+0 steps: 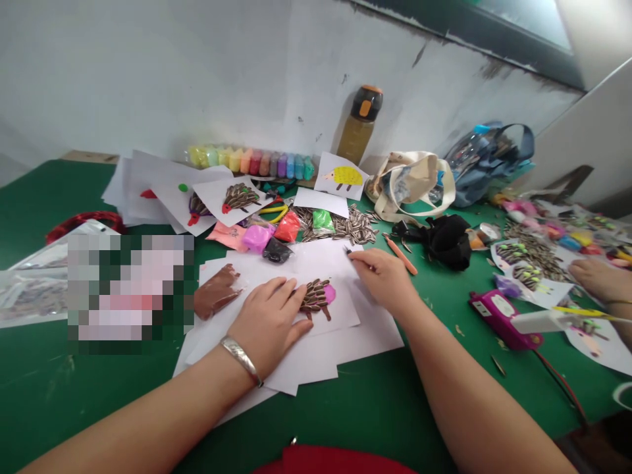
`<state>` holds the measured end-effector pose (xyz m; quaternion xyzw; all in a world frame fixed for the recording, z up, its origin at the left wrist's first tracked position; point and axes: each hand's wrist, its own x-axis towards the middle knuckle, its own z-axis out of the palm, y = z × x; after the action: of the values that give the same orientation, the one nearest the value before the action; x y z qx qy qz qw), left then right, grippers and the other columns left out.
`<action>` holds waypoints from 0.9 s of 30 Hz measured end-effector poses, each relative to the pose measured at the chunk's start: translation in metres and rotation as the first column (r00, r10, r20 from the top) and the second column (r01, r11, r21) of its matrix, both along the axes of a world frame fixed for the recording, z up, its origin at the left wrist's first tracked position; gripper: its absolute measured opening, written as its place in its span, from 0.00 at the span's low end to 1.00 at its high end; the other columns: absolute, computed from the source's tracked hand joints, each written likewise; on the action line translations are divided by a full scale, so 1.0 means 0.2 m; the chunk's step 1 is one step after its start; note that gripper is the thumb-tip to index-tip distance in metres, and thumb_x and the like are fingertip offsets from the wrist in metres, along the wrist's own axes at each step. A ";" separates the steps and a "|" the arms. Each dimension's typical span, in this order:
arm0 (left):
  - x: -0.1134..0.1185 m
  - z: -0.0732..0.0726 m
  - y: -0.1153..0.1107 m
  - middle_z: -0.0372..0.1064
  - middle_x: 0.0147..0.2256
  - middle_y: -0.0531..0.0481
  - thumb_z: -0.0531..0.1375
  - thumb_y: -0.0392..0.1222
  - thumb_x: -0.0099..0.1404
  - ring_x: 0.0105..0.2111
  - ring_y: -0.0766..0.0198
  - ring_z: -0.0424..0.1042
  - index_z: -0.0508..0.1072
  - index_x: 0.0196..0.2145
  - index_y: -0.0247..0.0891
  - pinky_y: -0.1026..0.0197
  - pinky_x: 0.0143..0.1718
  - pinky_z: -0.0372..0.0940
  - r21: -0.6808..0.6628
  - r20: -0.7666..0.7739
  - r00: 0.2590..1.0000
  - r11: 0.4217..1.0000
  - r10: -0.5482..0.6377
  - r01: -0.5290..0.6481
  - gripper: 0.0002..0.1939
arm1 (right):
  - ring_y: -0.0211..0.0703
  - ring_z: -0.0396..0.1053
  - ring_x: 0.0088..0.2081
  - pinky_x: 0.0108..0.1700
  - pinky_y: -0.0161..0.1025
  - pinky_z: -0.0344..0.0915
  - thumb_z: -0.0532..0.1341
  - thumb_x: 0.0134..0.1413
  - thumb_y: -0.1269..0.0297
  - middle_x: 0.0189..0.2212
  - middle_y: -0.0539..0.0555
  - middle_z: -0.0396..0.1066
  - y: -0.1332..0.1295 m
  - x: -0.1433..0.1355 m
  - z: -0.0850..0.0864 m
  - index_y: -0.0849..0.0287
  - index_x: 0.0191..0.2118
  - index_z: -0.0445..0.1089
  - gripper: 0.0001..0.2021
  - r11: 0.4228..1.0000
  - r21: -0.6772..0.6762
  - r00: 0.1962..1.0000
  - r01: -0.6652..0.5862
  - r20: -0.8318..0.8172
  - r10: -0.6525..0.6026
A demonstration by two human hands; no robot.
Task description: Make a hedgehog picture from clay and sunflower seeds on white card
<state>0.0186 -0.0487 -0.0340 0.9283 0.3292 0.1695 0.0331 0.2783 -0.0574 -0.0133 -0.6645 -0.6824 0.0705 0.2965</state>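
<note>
Left hand (266, 319) spread flat, grip open, likely steadying white paper sheet (346, 311) bearing striped-seed, pink-ended figure (317, 297), mid green desk (375, 401); right hand (385, 278) pinches small dark slim item (348, 251), identity unclear

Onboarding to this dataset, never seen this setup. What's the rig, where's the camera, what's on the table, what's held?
There is no machine: you see a person's bare left hand and right hand. The single picture comes from a camera worn on their head, looking forward and down. The left hand rests on white paper, at a seed-covered animal picture; the right pinches a small dark item, too small to identify. The green table also holds loose sunflower seeds, what looks like a brown clay packet and a drink bottle. Another person's hand shows at far right.
</note>
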 end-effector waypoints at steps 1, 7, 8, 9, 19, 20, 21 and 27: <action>0.00 0.00 0.00 0.68 0.54 0.36 0.59 0.50 0.66 0.56 0.45 0.64 0.69 0.55 0.30 0.43 0.55 0.63 0.003 0.000 1.000 1.000 -0.001 0.001 0.25 | 0.44 0.73 0.39 0.47 0.40 0.66 0.55 0.58 0.69 0.34 0.53 0.77 0.02 0.04 0.02 0.56 0.40 0.78 0.13 0.999 0.008 0.999 0.047 0.027 -0.047; 0.00 0.00 0.00 0.69 0.54 0.37 0.60 0.50 0.66 0.54 0.46 0.64 0.69 0.55 0.30 0.44 0.54 0.63 0.013 0.001 1.000 1.000 -0.008 0.008 0.26 | 0.49 0.71 0.43 0.47 0.42 0.65 0.53 0.57 0.72 0.40 0.59 0.76 0.20 0.19 0.02 0.60 0.41 0.79 0.16 0.989 -0.068 0.952 0.130 0.289 -0.106; 0.00 0.00 0.00 0.69 0.54 0.37 0.60 0.50 0.66 0.54 0.46 0.64 0.69 0.56 0.30 0.44 0.54 0.63 0.010 -0.002 1.000 1.000 -0.008 0.008 0.26 | 0.49 0.70 0.43 0.47 0.42 0.65 0.53 0.57 0.72 0.40 0.59 0.76 0.22 0.20 0.01 0.60 0.41 0.79 0.16 0.989 -0.079 0.949 0.121 0.302 -0.092; 0.00 0.00 0.00 0.68 0.54 0.37 0.60 0.50 0.66 0.54 0.45 0.64 0.69 0.56 0.30 0.44 0.54 0.63 0.005 -0.007 1.000 1.000 -0.009 0.009 0.26 | 0.48 0.70 0.43 0.46 0.41 0.64 0.53 0.57 0.72 0.41 0.59 0.75 0.23 0.20 -0.01 0.60 0.41 0.79 0.16 0.990 -0.088 0.948 0.111 0.308 -0.079; 0.00 0.01 0.00 0.68 0.54 0.36 0.59 0.51 0.66 0.55 0.45 0.64 0.69 0.56 0.30 0.44 0.54 0.63 0.000 -0.017 1.000 1.000 -0.012 0.012 0.26 | 0.53 0.66 0.40 0.44 0.46 0.61 0.53 0.57 0.75 0.36 0.63 0.69 0.22 0.19 -0.06 0.59 0.37 0.71 0.10 0.969 -0.112 0.922 0.218 0.348 -0.167; 0.00 0.01 0.00 0.68 0.54 0.36 0.59 0.51 0.66 0.55 0.45 0.64 0.69 0.56 0.30 0.44 0.54 0.63 -0.001 -0.017 1.000 1.000 -0.009 0.009 0.26 | 0.54 0.66 0.40 0.43 0.46 0.61 0.53 0.57 0.75 0.36 0.64 0.69 0.21 0.18 -0.04 0.60 0.37 0.71 0.10 0.966 -0.110 0.918 0.235 0.352 -0.183; 0.00 0.01 0.00 0.69 0.54 0.36 0.59 0.51 0.66 0.55 0.45 0.64 0.69 0.56 0.30 0.44 0.54 0.63 -0.001 -0.016 1.000 1.000 -0.006 0.006 0.26 | 0.54 0.66 0.39 0.42 0.47 0.61 0.52 0.57 0.75 0.36 0.64 0.69 0.19 0.16 -0.02 0.60 0.38 0.70 0.10 0.962 -0.105 0.915 0.253 0.349 -0.203; 0.00 0.01 -0.01 0.68 0.54 0.38 0.59 0.50 0.66 0.55 0.47 0.63 0.68 0.56 0.32 0.45 0.54 0.62 -0.016 -0.015 1.000 1.000 0.001 -0.002 0.25 | 0.43 0.69 0.30 0.38 0.41 0.63 0.53 0.61 0.65 0.29 0.51 0.73 -0.02 -0.01 0.15 0.53 0.38 0.68 0.07 0.976 -0.155 0.988 0.150 -0.017 -0.154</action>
<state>0.0190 -0.0503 -0.0323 0.9290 0.3315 0.1599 0.0379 0.2758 -0.0621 0.0176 -0.7344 -0.6179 0.1095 0.2586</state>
